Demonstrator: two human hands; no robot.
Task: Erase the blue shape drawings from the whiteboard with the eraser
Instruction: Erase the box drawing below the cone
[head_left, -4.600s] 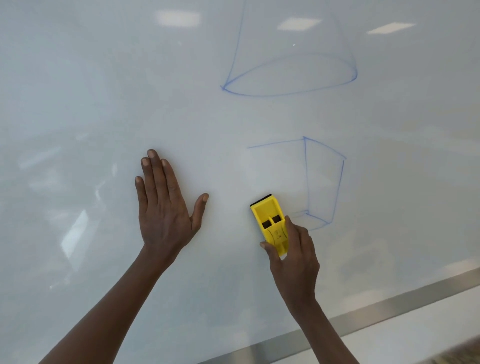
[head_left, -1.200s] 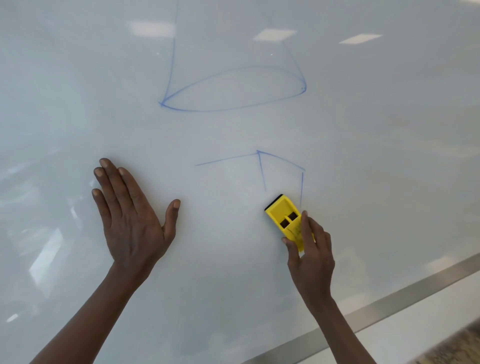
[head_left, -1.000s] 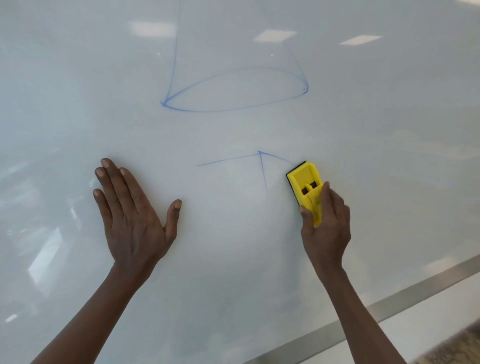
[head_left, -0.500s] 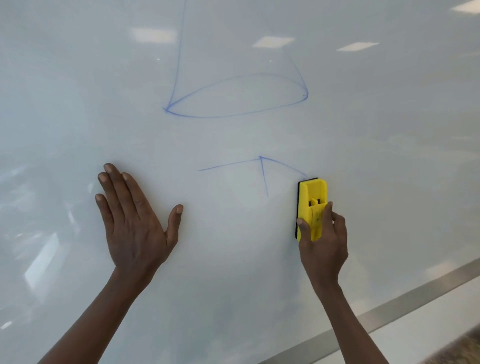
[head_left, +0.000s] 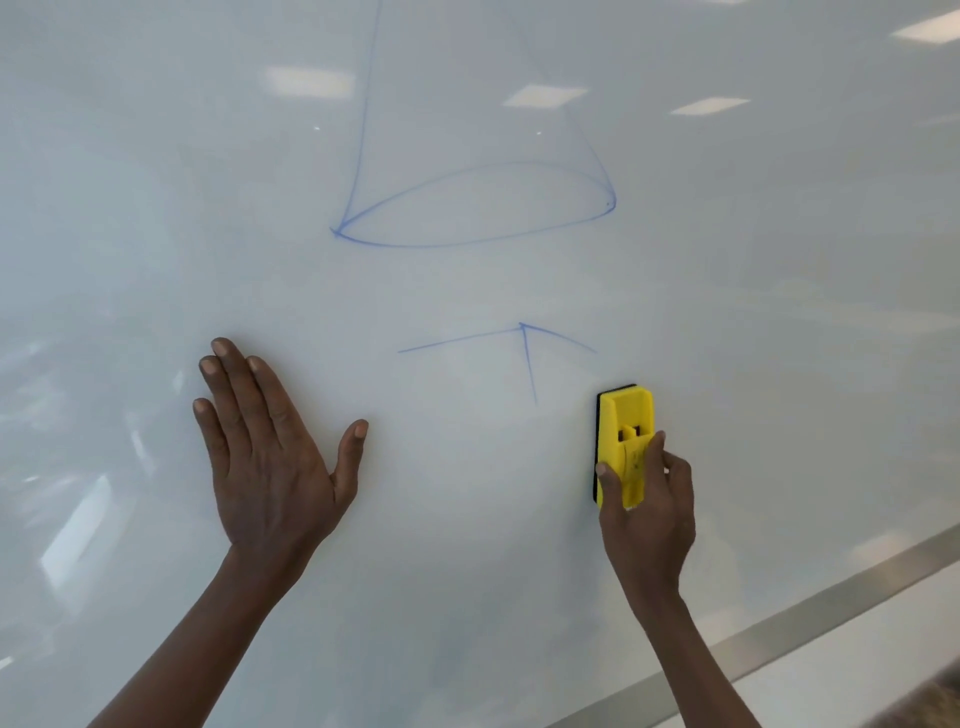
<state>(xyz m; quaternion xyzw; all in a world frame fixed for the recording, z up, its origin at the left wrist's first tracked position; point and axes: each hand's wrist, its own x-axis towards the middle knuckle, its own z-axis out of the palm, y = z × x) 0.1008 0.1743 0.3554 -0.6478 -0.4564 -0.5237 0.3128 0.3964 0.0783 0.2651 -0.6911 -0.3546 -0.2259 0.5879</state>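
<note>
A glossy whiteboard (head_left: 779, 322) fills the view. High on it is a blue cone drawing (head_left: 467, 208) with an oval base. Below that, three short blue lines (head_left: 522, 343) of a box drawing meet at one corner. My right hand (head_left: 647, 512) grips a yellow eraser (head_left: 623, 431) with a black pad, held upright and flat against the board, just right of and below those lines. My left hand (head_left: 270, 457) lies flat on the board, fingers straight, left of the lines.
A metal frame strip (head_left: 779, 639) runs along the board's lower edge at the bottom right, with a pale wall below it. Ceiling lights reflect off the board near the top.
The eraser has slid down along the right side of the box drawing, and the box's right edge and lower lines are gone. My left hand has stayed flat in place.
</note>
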